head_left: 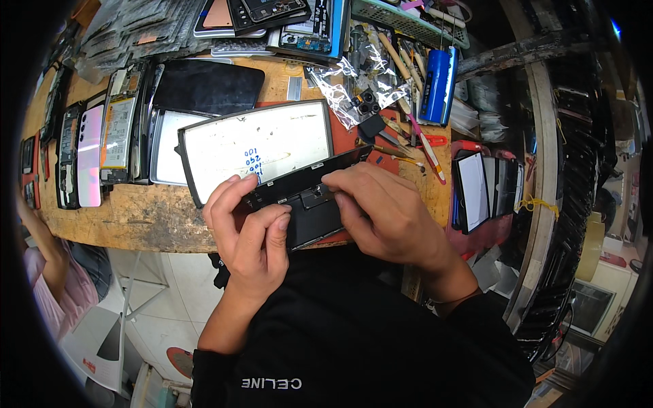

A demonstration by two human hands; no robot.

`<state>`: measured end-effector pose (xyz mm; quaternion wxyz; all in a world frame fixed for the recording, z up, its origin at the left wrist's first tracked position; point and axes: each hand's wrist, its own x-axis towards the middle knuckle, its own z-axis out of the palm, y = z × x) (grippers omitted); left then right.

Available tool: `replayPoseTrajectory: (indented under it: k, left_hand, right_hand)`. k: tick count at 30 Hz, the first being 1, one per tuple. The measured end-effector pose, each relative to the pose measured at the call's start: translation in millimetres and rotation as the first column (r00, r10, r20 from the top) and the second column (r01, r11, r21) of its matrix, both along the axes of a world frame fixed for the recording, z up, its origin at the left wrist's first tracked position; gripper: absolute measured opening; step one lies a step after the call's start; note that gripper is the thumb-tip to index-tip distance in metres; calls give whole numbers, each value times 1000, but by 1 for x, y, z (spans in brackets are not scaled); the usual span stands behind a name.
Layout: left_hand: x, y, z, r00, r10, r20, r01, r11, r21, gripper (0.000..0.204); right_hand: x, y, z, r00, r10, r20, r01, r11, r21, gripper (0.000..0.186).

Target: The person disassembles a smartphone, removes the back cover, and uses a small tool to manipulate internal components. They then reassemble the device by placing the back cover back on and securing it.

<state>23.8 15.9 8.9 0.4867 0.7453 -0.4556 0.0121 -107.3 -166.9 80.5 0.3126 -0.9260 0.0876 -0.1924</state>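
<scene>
Between my hands is an opened black phone [309, 170], its long inner side tilted up toward me. Below its edge sits a flat black panel [316, 221] with a small dark module [315, 196] at its upper edge; I cannot tell whether panel and phone are joined. My left hand [248, 234] is closed round the phone's left end, thumb and fingers along its edge. My right hand [388, 211] pinches beside the small module; the fingertips hide what is between them. Behind the phone stands a white board with a dark frame [286, 139] and blue handwriting.
On the wooden bench [136, 221], disassembled phones [119, 129] stand at left and a black screen [207, 87] lies behind. Farther right are tweezers and brushes [427, 149], a blue cylinder [437, 87] and a red tray [479, 190]. Another person's arm [44, 241] shows far left.
</scene>
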Motion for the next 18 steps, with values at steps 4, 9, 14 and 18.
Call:
replayPoseTrajectory:
  k: [4, 9, 14, 18]
  left_hand:
    - [0, 0, 1, 1000, 0, 11, 0, 1000, 7, 7]
    - [-1, 0, -3, 1000, 2, 20, -2, 1000, -1, 6]
    - [-1, 1, -7, 998, 7, 60, -7, 1000, 8, 5]
    - [0, -1, -8, 992, 2, 122, -2, 1000, 0, 15]
  right_hand:
    - [0, 0, -1, 999, 41, -4, -41, 999, -32, 34]
    - [0, -2, 6, 981, 175, -83, -180, 982, -53, 43]
    - [-1, -3, 23, 961, 142, -238, -192, 960, -202, 38]
    - [5, 3, 23, 968, 125, -219, -202, 904, -376, 32]
